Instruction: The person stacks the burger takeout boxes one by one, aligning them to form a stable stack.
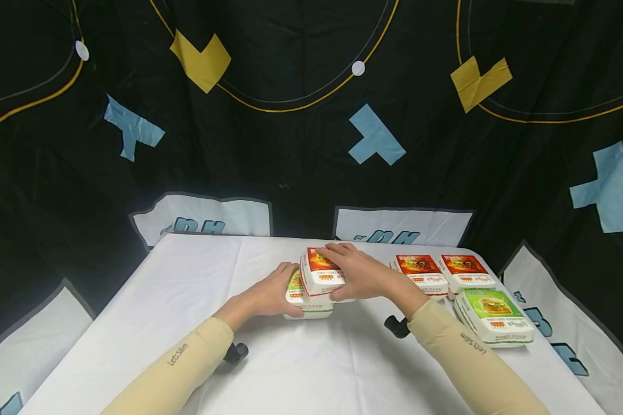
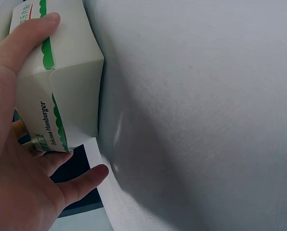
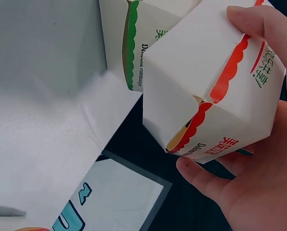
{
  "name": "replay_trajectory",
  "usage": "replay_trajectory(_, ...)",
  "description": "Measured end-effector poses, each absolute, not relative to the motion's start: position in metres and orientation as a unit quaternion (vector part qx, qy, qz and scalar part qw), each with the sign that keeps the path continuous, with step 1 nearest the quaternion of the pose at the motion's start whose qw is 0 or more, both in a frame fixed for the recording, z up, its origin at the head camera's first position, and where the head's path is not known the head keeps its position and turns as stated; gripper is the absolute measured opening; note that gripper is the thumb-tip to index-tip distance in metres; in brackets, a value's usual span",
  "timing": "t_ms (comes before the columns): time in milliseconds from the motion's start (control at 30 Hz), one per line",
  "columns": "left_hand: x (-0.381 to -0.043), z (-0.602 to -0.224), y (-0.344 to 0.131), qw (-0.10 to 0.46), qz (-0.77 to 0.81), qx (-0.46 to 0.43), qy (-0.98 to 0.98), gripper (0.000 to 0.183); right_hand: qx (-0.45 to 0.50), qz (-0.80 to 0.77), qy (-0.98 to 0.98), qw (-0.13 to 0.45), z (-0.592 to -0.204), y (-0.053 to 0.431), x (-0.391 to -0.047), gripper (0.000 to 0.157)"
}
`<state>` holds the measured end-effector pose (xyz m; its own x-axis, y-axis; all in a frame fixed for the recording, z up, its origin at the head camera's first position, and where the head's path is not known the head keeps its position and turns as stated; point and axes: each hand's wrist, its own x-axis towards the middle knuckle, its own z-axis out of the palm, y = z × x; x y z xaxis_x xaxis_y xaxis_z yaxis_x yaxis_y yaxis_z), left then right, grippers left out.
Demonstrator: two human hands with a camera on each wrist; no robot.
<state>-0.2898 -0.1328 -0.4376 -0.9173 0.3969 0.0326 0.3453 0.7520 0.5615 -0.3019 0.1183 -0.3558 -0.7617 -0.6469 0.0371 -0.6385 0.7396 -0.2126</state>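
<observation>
Near the table's far edge, a white hamburger box with green trim sits on the white cloth. My left hand grips it from the left, with the thumb on its near side and fingers around its end. My right hand holds a white hamburger box with a red top between thumb and fingers. This red box is tilted and overlaps the green box's top and right part in the head view. In the right wrist view, the green box shows behind the red box.
On the table's right side stand two more red-topped boxes, side by side. A green-topped box lies in front of them, close to the right edge. A black curtain hangs behind the white-covered table.
</observation>
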Motion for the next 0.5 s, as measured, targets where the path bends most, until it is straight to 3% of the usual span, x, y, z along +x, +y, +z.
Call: replay_trajectory(500,-0.2925,-0.4381,-0.1361,0.068,0.312,0.21,0.924,0.111,-0.344,-0.085,0.935,0.025,-0.3544,0.1146,-0.3014,0.095)
